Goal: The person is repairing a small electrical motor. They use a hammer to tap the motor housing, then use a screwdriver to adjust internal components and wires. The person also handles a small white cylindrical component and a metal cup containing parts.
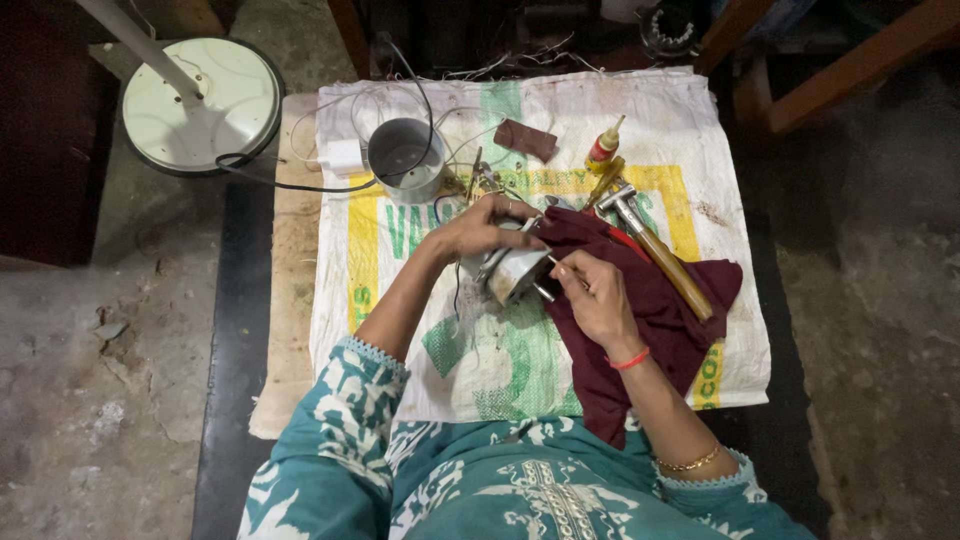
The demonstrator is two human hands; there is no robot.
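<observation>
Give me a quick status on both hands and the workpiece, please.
Left hand gripping small metal part. Right hand working a thin tool on it. Maroon cloth beneath; hammer alongside.

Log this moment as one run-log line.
left hand: grips small metal part | right hand: holds thin tool at part | maroon cloth: beneath | hammer: lying on cloth

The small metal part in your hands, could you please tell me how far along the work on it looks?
Tools are already laid out: the hammer rests on the maroon cloth, with the glue bottle and metal cup beside it. In hand now, the left hand steadies the small metal part while the right hand works a thin tool against it. It looks mid-way; loose wires remain unattached.
</observation>
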